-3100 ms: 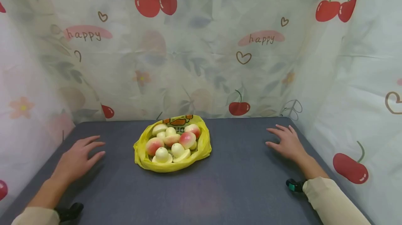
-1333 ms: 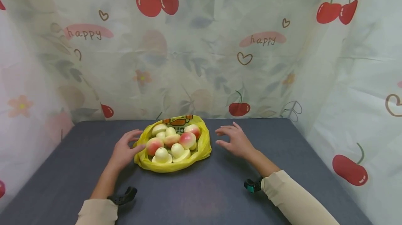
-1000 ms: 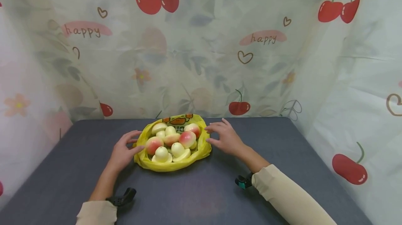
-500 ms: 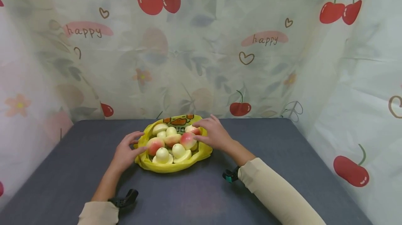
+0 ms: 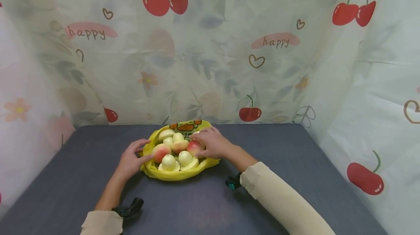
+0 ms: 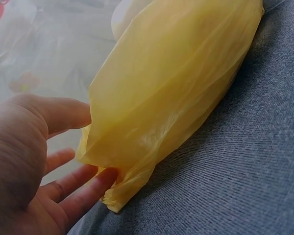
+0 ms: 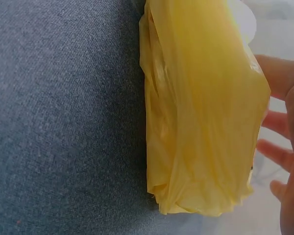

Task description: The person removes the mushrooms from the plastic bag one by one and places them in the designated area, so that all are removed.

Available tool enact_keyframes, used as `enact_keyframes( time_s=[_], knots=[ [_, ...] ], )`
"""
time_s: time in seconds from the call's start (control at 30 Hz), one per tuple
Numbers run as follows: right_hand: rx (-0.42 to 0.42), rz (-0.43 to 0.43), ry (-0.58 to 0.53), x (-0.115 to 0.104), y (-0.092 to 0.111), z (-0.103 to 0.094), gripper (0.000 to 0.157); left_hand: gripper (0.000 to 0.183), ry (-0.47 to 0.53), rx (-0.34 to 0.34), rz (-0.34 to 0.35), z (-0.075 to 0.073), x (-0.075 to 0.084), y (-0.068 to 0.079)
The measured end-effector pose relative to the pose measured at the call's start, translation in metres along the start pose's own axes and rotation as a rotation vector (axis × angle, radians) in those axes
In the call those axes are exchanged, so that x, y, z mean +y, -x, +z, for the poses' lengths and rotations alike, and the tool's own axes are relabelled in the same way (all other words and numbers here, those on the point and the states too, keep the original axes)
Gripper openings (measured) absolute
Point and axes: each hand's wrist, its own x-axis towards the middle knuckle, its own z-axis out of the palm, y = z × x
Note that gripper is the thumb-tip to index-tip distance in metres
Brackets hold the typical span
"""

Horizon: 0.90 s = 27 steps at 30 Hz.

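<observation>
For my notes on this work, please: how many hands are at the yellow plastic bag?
2: the left hand at the left edge of the bag, the right hand over its right edge.

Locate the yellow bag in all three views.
Head: yellow bag just below centre, slightly left.
Left wrist: yellow bag fills the upper middle, slanting down leftward.
Right wrist: yellow bag right of centre, running down from the top edge.
Shared landmark: the dark tabletop it rests on.
</observation>
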Motion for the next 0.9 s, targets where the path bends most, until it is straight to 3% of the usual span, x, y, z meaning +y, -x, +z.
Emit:
enact_keyframes(
  time_s=[0.2,0.4,0.63,0.9],
  knots=[
    [-0.049,0.016,0.052,-0.001,-0.005,0.002,0.064,0.062,-0.004,-0.005,-0.004,-0.001,0.0,0.001],
    [-0.022,-0.001,0.068,-0.002,-0.003,0.0,0.061,0.061,0.0,-0.002,-0.002,0.0,-0.001,0.0],
    [0.109,-0.028,0.065,-0.002,0.007,-0.006,0.055,0.063,-0.006,-0.009,-0.016,0.001,-0.003,-0.001],
    [0.323,-0.086,0.051,0.008,0.025,-0.011,0.057,0.064,-0.026,-0.011,-0.043,0.001,-0.003,0.001]
  ],
)
